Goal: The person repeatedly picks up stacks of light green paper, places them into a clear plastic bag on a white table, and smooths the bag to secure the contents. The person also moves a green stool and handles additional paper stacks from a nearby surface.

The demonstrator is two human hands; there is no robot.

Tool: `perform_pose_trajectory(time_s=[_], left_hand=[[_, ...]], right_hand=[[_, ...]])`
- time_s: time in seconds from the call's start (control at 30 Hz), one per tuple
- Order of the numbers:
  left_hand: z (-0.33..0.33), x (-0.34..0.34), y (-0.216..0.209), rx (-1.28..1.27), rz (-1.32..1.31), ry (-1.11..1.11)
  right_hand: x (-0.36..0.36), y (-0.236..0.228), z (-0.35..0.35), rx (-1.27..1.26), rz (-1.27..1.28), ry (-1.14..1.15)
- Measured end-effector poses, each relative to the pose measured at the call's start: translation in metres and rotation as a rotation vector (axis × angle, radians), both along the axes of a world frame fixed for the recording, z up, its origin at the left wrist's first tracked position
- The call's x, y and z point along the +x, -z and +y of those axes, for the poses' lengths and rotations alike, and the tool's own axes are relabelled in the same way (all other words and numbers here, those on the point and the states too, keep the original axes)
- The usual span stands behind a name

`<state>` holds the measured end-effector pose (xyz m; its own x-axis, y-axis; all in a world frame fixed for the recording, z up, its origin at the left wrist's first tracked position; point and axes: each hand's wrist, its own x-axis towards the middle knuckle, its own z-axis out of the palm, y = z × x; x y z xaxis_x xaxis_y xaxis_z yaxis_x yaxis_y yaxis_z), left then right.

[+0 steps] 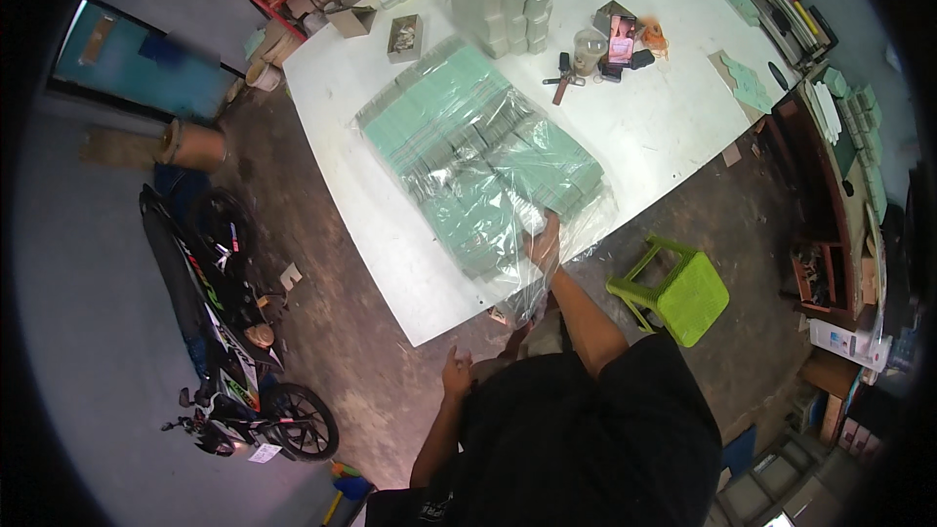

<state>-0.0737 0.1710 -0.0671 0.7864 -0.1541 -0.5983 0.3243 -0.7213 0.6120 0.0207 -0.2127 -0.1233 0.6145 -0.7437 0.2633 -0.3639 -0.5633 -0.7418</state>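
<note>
A person's right hand lies on clear plastic film at the near edge of a bundle of pale green card pieces; whether its fingers pinch or only press, I cannot tell. The bundle lies just beyond them on a white worktop. The left hand, nearer the person, has loosely parted fingers, seemingly holding nothing. Drawing the film gently, with the left hand steadying the bundle, should limit creases and slipping cards.
</note>
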Motion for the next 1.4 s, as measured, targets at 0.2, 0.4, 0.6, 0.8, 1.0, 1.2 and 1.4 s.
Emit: perform_pose_trajectory(time_s=[0.2, 0.4, 0.6, 0.8, 1.0, 1.2, 1.4], left_hand=[[0.08, -0.048, 0.028, 0.29, 0.184, -0.046], [-0.017, -0.062, 0.013, 0.275, 0.265, -0.199], [-0.178, -0.028, 0.039, 0.141, -0.209, 0.807], [-0.358, -0.013, 0.068, 0.135, 0.024, 0.728], [-0.493, 0.009, 0.077, 0.164, 0.06, 0.853], [-0.622, 0.027, 0.094, 0.181, -0.015, 1.187], [-0.773, 0.035, 0.092, 0.338, -0.062, 1.599]], right_hand=[[0.0, -0.002, -0.013, 0.298, -0.033, -0.115], [-0.063, 0.004, -0.064, 0.5, 0.408, -0.562], [-0.204, -0.023, -0.203, 0.495, 0.553, -0.69], [-0.368, -0.031, -0.435, 0.618, 0.829, 0.109], [-0.401, -0.045, -0.588, 0.745, 0.445, 0.532], [-0.416, -0.02, -0.703, 0.995, 0.151, 0.569], [-0.402, -0.028, -0.813, 1.107, 0.492, 0.466]])
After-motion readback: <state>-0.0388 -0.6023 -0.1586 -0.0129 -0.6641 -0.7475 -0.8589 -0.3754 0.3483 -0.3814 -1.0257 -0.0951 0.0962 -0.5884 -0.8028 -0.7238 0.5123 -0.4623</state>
